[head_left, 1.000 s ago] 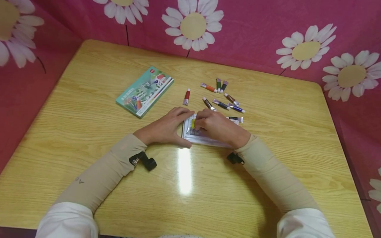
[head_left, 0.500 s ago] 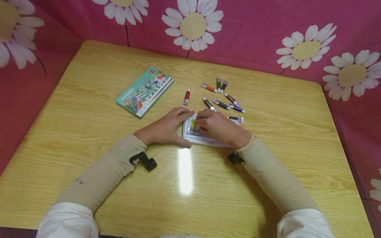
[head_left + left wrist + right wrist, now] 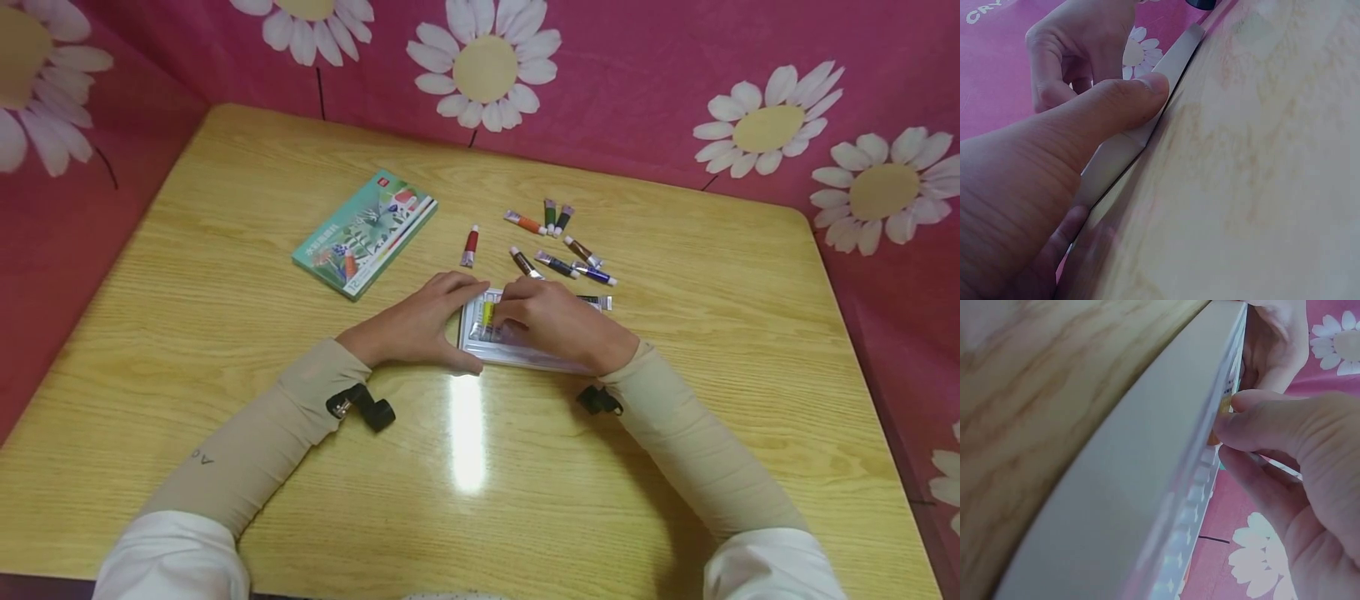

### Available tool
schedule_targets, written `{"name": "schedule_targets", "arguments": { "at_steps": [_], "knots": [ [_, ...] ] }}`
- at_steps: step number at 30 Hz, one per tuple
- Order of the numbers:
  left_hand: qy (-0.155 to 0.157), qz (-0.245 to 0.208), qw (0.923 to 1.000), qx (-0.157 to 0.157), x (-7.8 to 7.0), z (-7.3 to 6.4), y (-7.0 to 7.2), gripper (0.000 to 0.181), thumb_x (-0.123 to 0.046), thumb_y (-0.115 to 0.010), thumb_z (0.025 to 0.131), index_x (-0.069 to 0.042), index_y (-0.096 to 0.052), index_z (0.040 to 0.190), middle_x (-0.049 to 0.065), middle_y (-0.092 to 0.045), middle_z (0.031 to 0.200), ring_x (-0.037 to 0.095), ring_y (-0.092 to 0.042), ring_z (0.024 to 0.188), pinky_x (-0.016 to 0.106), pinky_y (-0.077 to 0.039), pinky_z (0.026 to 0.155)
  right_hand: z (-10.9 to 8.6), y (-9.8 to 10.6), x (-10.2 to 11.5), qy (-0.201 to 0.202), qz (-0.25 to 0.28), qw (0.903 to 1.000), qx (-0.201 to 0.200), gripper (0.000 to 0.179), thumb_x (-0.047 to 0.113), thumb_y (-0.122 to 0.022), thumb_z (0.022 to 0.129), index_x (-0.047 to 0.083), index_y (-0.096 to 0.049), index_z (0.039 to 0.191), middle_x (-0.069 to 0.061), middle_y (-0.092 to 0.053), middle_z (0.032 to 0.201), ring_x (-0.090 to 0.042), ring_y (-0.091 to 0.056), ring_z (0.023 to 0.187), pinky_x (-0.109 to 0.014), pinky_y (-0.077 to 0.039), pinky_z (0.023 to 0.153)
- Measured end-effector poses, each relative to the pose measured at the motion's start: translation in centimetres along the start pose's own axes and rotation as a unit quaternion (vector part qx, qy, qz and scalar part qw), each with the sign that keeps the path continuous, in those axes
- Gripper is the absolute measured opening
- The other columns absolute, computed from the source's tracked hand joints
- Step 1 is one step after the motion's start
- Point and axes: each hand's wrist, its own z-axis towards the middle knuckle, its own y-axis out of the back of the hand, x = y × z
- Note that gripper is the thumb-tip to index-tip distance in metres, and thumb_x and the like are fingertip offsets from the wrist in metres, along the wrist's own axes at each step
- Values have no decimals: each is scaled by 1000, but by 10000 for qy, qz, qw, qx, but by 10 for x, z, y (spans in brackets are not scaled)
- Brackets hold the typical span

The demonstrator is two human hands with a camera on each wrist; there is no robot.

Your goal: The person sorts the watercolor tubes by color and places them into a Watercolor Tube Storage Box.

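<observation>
A white plastic tray (image 3: 517,358) with narrow slots lies at mid-table. My left hand (image 3: 427,325) holds its left end, the thumb along the front side and the fingers at the back corner. In the tray's left slots lie a pale tube and a yellow paint tube (image 3: 488,314). My right hand (image 3: 558,323) is over the tray, its thumb and fingers pinching an orange-yellow paint tube (image 3: 1225,407) low in a slot, seen in the right wrist view. That hand hides much of the tray's middle and right.
Several loose paint tubes, among them a red tube (image 3: 470,246), an orange tube (image 3: 525,222) and a blue tube (image 3: 595,274), lie behind the tray. A dark tube (image 3: 597,302) lies by its back right corner. A teal paint box (image 3: 366,233) is at the back left.
My right hand has shifted slightly right, so more of the yellow tube shows in the tray. My left hand and the tray stay in place.
</observation>
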Motion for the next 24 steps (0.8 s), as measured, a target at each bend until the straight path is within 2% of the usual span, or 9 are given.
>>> {"name": "schedule_targets", "arguments": {
  "at_steps": [5,14,24],
  "knots": [
    [49,-32,10000,-3,0,0,-1,117,-65,-84,74,-19,-27,165,1,-30,166,21,-26,155,47,-32,128,-4,3,-3,-103,50,9999,30,15,7,-72,96,9,-81,108,-8,-74,107,-19,-69,99,-34,-61,89],
    [106,-20,9999,1,2,1,-1,118,-66,-84,73,-20,-27,166,1,-29,167,21,-26,156,46,-31,129,-11,11,-11,-188,-44,9996,-228,12,2,-74,92,4,-81,101,-9,-75,102,-21,-71,95,-35,-63,86],
    [-78,68,9999,-93,2,1,-1,118,-64,-86,73,-16,-29,165,5,-32,166,23,-29,154,46,-33,128,-24,22,-21,-484,-83,9978,-451,11,0,-78,88,3,-81,98,-10,-76,99,-24,-73,92,-39,-64,82]
  ]
}}
